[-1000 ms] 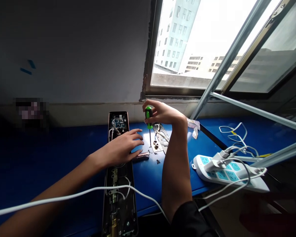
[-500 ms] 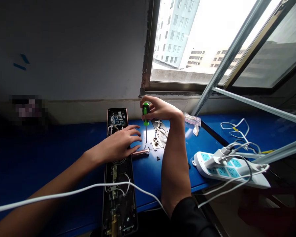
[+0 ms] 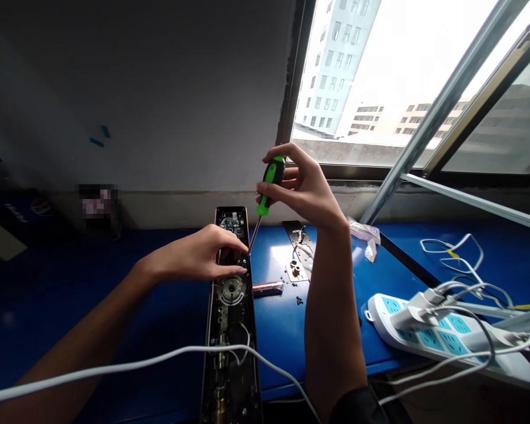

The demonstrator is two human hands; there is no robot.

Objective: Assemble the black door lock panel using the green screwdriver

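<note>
My right hand (image 3: 298, 185) is closed round a screwdriver (image 3: 267, 185) with a green and black handle, held tilted, its tip pointing down-left to the edge of a long open door-lock body (image 3: 229, 330). That lock lies lengthwise on the blue table (image 3: 115, 294), showing a circuit board at the far end and a round metal part in the middle. My left hand (image 3: 201, 256) rests over the lock's upper half, fingers curled and pinched near the screwdriver tip; I cannot make out what they hold.
A metal plate (image 3: 298, 253), a small copper-coloured cylinder (image 3: 267, 288) and several loose screws (image 3: 299, 300) lie right of the lock. A white power strip (image 3: 446, 335) with plugs sits at the right. A white cable (image 3: 115, 368) crosses the front. A window frame stands behind.
My right hand has lifted the screwdriver off the plate and swung its tip left to the lock. My left hand has moved from the table onto the lock and curled its fingers.
</note>
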